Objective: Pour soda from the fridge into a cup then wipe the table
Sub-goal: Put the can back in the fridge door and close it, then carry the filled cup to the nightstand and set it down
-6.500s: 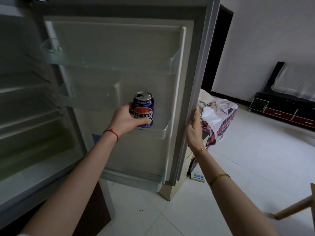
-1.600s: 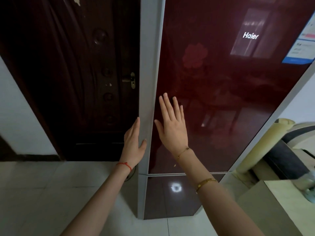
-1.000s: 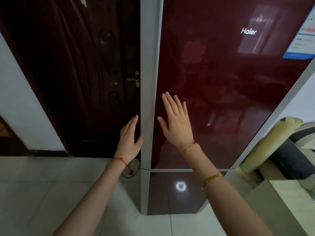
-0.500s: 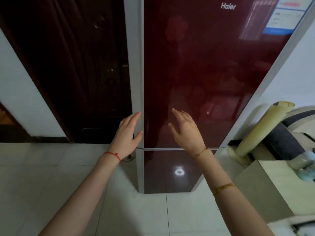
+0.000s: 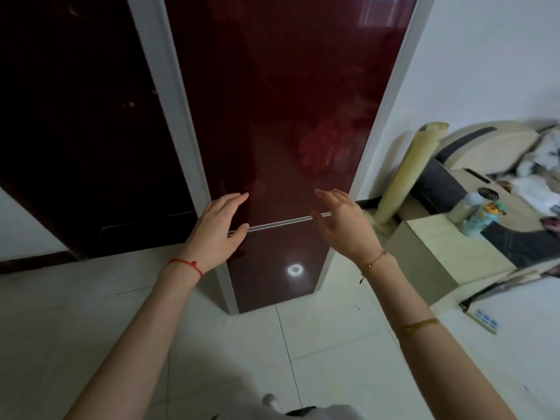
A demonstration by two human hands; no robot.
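Observation:
The dark red fridge (image 5: 272,116) stands straight ahead with both its doors closed. My left hand (image 5: 216,230) is held out in front of its grey left edge, fingers apart and empty, a red string on the wrist. My right hand (image 5: 344,224) hovers in front of the seam between the upper and lower door, open and empty, apart from the glass. No soda can, cup or cloth is in view.
A dark wooden door (image 5: 85,131) is left of the fridge. On the right stand a rolled beige mat (image 5: 409,171), a low beige cabinet (image 5: 448,253) with a small bottle (image 5: 481,216), and a sofa with clothes. A power strip (image 5: 485,316) lies on the white tiled floor.
The fridge door, open with my left hand on a soda can, is now closed. Both hands have since come off the fridge and drawn back as my view tilted down and right.

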